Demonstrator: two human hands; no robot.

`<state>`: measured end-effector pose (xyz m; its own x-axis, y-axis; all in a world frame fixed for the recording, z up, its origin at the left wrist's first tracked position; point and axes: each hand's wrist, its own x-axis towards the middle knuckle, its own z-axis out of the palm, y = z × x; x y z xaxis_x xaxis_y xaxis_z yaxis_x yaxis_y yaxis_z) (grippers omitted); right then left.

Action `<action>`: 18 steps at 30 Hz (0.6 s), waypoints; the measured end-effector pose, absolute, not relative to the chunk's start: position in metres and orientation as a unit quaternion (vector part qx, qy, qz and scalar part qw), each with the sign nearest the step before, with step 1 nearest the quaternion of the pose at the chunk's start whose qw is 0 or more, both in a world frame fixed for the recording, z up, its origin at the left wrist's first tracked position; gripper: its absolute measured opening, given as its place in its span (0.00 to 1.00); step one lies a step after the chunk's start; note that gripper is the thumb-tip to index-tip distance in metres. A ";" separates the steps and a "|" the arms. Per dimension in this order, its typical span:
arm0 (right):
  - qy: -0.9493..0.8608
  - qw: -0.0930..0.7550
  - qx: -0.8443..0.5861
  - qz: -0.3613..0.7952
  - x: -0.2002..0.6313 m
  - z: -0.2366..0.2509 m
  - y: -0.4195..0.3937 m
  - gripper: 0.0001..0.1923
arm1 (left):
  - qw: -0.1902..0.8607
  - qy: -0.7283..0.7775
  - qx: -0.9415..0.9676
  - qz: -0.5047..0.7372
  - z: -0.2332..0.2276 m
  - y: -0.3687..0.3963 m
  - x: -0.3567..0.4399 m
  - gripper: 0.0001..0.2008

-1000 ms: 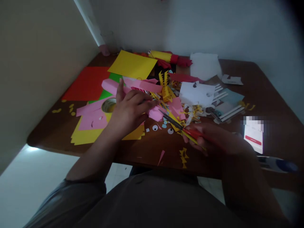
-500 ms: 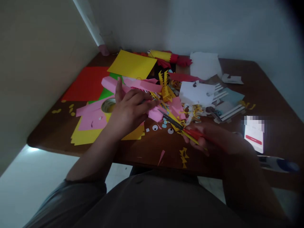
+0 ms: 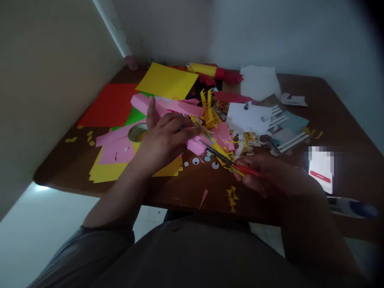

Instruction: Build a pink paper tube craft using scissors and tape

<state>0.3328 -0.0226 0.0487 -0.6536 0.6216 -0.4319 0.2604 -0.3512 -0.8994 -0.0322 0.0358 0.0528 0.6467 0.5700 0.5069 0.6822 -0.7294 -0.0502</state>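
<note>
So the setup is a dark brown wooden table (image 3: 330, 120) pushed into the corner of a room, with a plain pale wall behind it and a cream wall running down the left side. The lighting is pretty dim. A pale floor shows below the near left table edge.

The left hand (image 3: 165, 140) is gripping a long folded pink paper strip (image 3: 168, 106), fingers curled over it and the thumb sticking up, roughly in the middle of the table over the mess of scraps. The right hand (image 3: 270, 176) has its fingers closed around the red handles of a pair of scissors (image 3: 228, 160), and the dark blades point up-left with the tips touching the near end of the pink strip. I can't tell how far apart the blades are.

Around that: a flat red paper sheet (image 3: 111, 105) at the left, a yellow paper sheet (image 3: 168, 81) further back, a roll of tape (image 3: 137, 133) just left of the left hand, little white googly eyes (image 3: 196, 161) on the bare wood under the scissors, a white cut-out paper sheet (image 3: 249, 118) right of centre, and a lit phone (image 3: 321, 172) near the right hand
</note>
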 end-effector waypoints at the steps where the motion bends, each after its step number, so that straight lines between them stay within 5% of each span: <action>1: -0.556 0.131 -0.402 0.716 0.334 0.045 -0.023 0.22 | 0.119 -0.345 -0.900 -0.239 0.053 0.036 -0.032 0.24; 8: -0.576 0.122 -0.413 0.695 0.329 0.055 -0.024 0.19 | 0.113 -0.344 -0.902 -0.235 0.056 0.034 -0.032 0.28; 12: -0.553 0.127 -0.419 0.709 0.328 0.062 -0.024 0.26 | 0.098 -0.334 -0.904 -0.248 0.053 0.036 -0.036 0.31; 18: -0.513 0.138 -0.432 0.729 0.332 0.058 -0.026 0.26 | 0.082 -0.312 -0.902 -0.287 0.053 0.040 -0.041 0.22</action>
